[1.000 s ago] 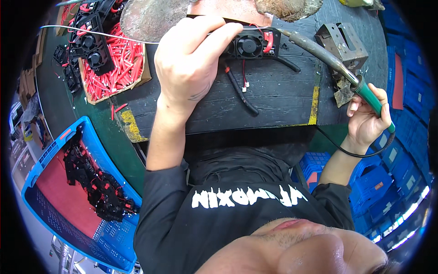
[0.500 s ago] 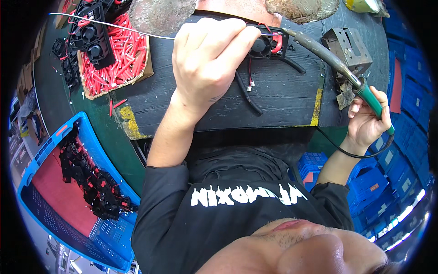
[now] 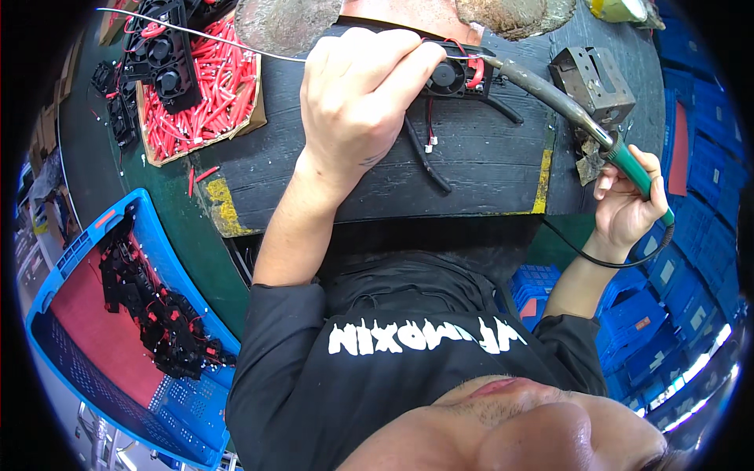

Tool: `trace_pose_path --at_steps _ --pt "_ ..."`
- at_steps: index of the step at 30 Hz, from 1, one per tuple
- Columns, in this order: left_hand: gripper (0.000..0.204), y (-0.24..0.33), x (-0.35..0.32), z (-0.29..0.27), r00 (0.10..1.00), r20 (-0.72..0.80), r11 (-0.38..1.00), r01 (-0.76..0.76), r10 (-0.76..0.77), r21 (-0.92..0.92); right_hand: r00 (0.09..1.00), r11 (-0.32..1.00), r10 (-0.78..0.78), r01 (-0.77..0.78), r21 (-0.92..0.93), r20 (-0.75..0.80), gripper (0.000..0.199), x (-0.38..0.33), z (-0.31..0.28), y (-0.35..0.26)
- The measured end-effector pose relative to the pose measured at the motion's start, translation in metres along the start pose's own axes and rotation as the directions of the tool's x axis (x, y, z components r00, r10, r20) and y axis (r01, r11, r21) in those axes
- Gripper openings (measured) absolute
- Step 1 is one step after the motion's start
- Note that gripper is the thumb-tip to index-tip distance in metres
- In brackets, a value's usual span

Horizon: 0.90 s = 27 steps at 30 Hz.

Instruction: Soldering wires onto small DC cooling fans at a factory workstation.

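Observation:
Pinched in my left hand (image 3: 353,102) is a thin strand of solder wire (image 3: 200,34), its long tail running off to the upper left. Its short end reaches over a black fan unit (image 3: 446,77) with red wires, black cables and a small white connector (image 3: 430,144). My right hand (image 3: 631,200) grips the green handle of a soldering iron (image 3: 554,102). The iron's tip is at the right side of the fan unit, close to the solder's end; whether they touch is too small to tell. My left fingers hide part of the unit.
A metal bracket stand (image 3: 593,86) stands right of the iron. At the left, a cardboard box (image 3: 259,118) holds red tubes, with more fan units (image 3: 161,55) on it. A blue crate (image 3: 59,271) of black parts sits lower left. Blue bins (image 3: 699,235) are stacked at the right.
My right hand has moved the soldering iron slightly left, bringing its tip onto or right beside the fan unit's edge. My left hand keeps hold of the solder wire, nearly unmoved.

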<state>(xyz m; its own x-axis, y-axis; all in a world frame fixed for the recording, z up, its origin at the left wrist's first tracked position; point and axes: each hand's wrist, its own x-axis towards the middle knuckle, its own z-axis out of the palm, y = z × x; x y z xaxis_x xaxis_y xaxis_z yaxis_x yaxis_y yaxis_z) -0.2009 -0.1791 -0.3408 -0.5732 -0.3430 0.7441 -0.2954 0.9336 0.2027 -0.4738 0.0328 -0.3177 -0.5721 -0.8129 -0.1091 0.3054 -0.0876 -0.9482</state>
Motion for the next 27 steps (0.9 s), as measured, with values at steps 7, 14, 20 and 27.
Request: trace_pose_path --at_steps 7,14,20,27 --pt "0.027 -0.0018 0.0006 0.0004 1.000 -0.003 1.000 -0.017 0.017 -0.015 1.000 1.000 0.007 -0.007 0.008 0.008 0.050 0.0020 -0.0010 0.0002" --pt "0.024 -0.0073 -0.0016 0.0061 0.996 -0.041 0.997 -0.075 0.075 -0.004 1.000 1.000 0.015 -0.016 0.010 0.006 0.050 0.0028 0.0003 0.0010" --pt "0.022 -0.0058 -0.0021 0.0059 0.998 -0.029 0.998 -0.062 0.062 -0.001 1.000 1.000 0.017 -0.017 0.014 0.008 0.050 0.0028 0.0009 -0.0004" --pt "0.022 -0.0089 -0.0021 0.0071 0.997 -0.039 0.998 -0.070 0.070 0.002 1.000 1.000 -0.005 0.005 -0.012 0.012 0.050 0.0044 -0.0008 -0.0023"
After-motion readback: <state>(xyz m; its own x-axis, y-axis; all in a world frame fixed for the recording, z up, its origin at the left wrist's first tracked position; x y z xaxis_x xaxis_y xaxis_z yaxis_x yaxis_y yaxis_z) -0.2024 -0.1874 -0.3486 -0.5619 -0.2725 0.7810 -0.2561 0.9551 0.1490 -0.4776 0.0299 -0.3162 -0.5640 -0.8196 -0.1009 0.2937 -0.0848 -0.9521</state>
